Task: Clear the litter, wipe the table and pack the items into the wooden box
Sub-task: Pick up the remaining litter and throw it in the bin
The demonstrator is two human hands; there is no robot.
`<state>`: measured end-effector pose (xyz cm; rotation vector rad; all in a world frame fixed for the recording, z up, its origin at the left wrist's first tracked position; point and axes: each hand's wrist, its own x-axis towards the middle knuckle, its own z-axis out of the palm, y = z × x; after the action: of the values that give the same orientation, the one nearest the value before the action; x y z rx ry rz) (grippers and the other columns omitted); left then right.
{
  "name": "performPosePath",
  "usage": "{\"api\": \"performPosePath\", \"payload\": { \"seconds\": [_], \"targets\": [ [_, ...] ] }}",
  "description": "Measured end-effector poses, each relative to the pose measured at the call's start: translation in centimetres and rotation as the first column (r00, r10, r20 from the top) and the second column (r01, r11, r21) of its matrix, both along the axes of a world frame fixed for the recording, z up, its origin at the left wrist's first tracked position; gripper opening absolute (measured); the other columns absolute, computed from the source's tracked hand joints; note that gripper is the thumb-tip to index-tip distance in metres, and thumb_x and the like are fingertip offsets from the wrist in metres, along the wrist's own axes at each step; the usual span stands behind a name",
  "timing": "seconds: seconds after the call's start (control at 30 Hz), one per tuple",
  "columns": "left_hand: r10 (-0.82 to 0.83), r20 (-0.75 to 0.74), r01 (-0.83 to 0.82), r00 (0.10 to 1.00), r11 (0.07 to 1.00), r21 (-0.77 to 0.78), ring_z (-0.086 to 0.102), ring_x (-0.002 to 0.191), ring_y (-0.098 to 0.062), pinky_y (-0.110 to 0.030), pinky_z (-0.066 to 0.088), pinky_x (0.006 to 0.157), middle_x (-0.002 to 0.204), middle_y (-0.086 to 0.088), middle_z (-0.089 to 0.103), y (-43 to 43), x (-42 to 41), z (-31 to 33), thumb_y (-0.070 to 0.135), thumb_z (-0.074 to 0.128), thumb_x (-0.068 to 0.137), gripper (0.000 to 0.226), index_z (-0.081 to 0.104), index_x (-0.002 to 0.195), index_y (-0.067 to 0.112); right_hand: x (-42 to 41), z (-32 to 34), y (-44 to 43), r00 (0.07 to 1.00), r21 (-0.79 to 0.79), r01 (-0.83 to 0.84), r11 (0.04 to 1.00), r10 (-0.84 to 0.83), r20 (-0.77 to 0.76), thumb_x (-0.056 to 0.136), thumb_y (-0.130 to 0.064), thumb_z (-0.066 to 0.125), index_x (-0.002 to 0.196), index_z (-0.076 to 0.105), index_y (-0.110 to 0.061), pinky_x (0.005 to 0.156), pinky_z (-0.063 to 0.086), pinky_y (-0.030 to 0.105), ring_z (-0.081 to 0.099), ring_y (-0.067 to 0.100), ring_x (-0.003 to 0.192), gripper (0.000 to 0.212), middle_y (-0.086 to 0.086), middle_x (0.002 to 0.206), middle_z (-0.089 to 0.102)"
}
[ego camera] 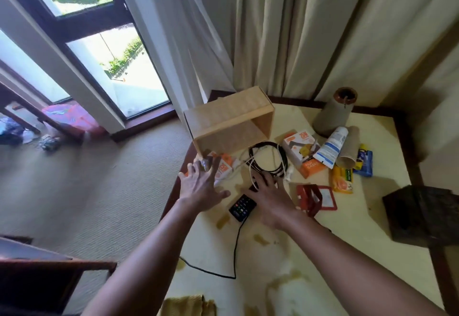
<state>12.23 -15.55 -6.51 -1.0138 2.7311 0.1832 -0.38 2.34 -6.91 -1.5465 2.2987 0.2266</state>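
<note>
The wooden box (pixel 231 114) lies on its side at the table's far left corner, its opening facing me. In front of it are a coil of black and white cables (pixel 269 160), orange-and-white cartons (pixel 301 150), a white tube (pixel 331 147), a cardboard roll (pixel 347 152) and coloured wrappers (pixel 341 179). My left hand (pixel 202 186) hovers with fingers spread over a small orange carton (pixel 224 165) at the left edge. My right hand (pixel 270 197) reaches, fingers apart, onto the cable coil, just above a black phone (pixel 242 207). A red frame (pixel 316 197) lies to its right.
The cream table (pixel 360 219) carries brown spill stains near me. A brown lamp base (pixel 334 114) stands at the back, a dark box (pixel 422 214) at the right. A yellow cloth (pixel 188 305) lies at the near edge. Curtains hang behind; carpet and a window lie left.
</note>
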Motion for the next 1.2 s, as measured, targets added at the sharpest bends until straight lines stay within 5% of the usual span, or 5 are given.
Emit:
{"api": "performPosePath", "payload": {
  "seconds": [0.3,0.63,0.87,0.97,1.2],
  "targets": [
    [-0.034,-0.171,0.033,0.985,0.999,-0.008,0.048,0.126,-0.038,-0.056,0.050,0.094,0.149,-0.021,0.035,-1.3,-0.1,-2.3,0.062,0.062,0.088,0.094,0.003,0.158,0.043,-1.2,-1.4,-1.1,0.996,-0.072,0.002,0.997,-0.008,-0.086,0.082,-0.015,0.062,0.133,0.049,-0.023,0.114,0.023,0.054,0.036,0.034,0.133,0.053,0.013,0.136,0.048],
    [0.154,-0.406,-0.092,0.901,0.981,0.168,0.053,0.114,-0.032,-0.046,0.053,0.083,0.132,-0.011,0.044,0.4,0.9,1.9,0.077,0.038,0.084,0.080,0.016,0.156,0.052,-2.8,-1.0,1.8,0.993,-0.303,0.094,0.948,-0.065,0.103,0.095,-0.006,0.059,0.133,0.060,-0.026,0.107,0.039,0.046,0.051,0.026,0.125,0.044,0.002,0.131,0.054],
    [0.112,-0.546,-0.038,0.830,0.989,0.146,0.058,0.096,-0.028,-0.042,0.054,0.078,0.109,0.000,0.046,2.8,-2.4,12.9,0.077,0.049,0.083,0.068,0.027,0.145,0.060,-6.6,5.6,4.0,0.729,-0.510,0.634,0.582,-0.227,0.646,0.089,0.002,0.067,0.119,0.070,-0.024,0.078,0.039,0.003,0.059,0.004,0.100,0.039,-0.010,0.103,0.062],
    [0.094,-0.592,-0.009,0.801,0.989,0.145,0.050,0.095,-0.024,-0.041,0.048,0.078,0.110,0.001,0.047,3.9,-5.7,17.2,0.074,0.052,0.086,0.059,0.030,0.139,0.062,-9.1,8.2,5.2,0.627,-0.540,0.768,0.345,-0.233,0.743,0.086,-0.005,0.074,0.116,0.072,-0.026,0.083,0.047,0.013,0.063,-0.011,0.094,0.036,-0.018,0.101,0.069],
    [-0.052,-0.604,0.159,0.796,0.979,0.126,0.054,0.101,-0.026,-0.038,0.048,0.082,0.117,0.000,0.047,6.4,-17.9,18.5,0.064,0.053,0.089,0.063,0.037,0.147,0.046,-16.5,7.0,8.1,0.426,-0.435,0.898,0.060,-0.361,0.829,0.082,-0.036,0.079,0.109,0.073,-0.036,0.080,0.062,0.050,0.074,0.022,0.092,0.027,-0.001,0.102,0.077]
  ]
}}
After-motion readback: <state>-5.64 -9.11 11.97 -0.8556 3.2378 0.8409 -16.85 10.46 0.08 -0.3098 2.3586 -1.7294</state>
